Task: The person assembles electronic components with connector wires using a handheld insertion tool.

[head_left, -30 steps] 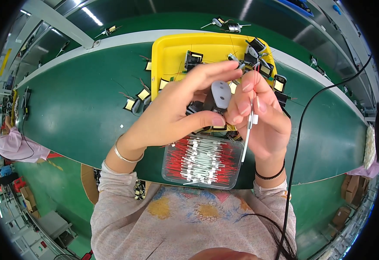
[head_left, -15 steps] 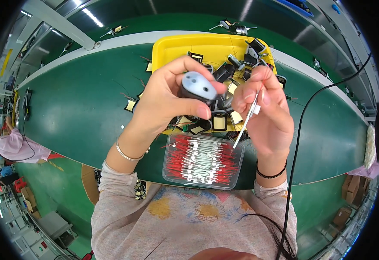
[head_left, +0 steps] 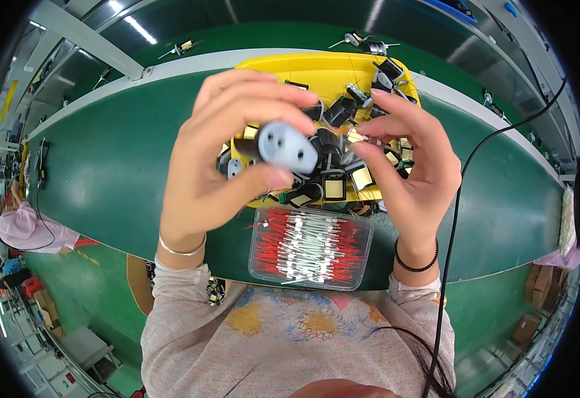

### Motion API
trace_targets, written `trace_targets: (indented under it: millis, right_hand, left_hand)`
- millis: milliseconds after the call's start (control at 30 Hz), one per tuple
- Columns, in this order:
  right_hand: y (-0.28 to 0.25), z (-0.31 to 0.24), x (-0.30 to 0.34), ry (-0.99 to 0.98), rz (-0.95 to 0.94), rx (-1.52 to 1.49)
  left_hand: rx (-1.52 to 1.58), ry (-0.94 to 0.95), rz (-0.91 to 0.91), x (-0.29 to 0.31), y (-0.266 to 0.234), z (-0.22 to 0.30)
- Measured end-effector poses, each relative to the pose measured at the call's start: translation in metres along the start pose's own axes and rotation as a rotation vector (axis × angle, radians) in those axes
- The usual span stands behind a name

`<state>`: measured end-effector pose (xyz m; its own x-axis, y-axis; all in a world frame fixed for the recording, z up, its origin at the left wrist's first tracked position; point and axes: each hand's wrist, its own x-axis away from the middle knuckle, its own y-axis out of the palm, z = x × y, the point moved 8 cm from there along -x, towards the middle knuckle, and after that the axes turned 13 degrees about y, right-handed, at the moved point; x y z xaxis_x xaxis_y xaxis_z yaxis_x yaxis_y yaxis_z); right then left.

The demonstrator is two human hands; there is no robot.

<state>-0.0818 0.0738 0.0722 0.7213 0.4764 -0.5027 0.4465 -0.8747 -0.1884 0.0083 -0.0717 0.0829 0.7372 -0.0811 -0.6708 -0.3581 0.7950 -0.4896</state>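
Note:
My left hand is raised over the near-left side of a yellow tray. Its thumb and fingers grip a black, rounded part with a pale grey oval cap that has several small holes; the part is blurred. To the right, my right hand pinches a thin white rod between thumb and fingertips, mostly hidden and pointing left toward the cap. A gap separates rod and cap. In the tray lie several black parts with grey caps, cream-coloured blocks and fine wires.
In front of me, a clear plastic box holds many red-and-white thin rods. A black cable hangs down past my right forearm. Finished-looking assemblies lie on the green belt beyond the white rail. A person in pink sits far left.
My left hand has moved left with the capped part. My right hand has turned, so the rod that slanted down toward me now points left and shows less.

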Motion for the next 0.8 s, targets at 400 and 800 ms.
trace_targets:
  millis: [400,800]
  right_hand:
    - [0.019,-0.029,0.019,-0.55,-0.059,0.489]
    - [0.012,0.014,-0.004,0.112,-0.384,-0.548]
  left_hand:
    - [-0.13,-0.052,-0.245,0.0,0.036,0.011]
    - [0.277,-0.041,-0.186,0.001,0.033,0.005]
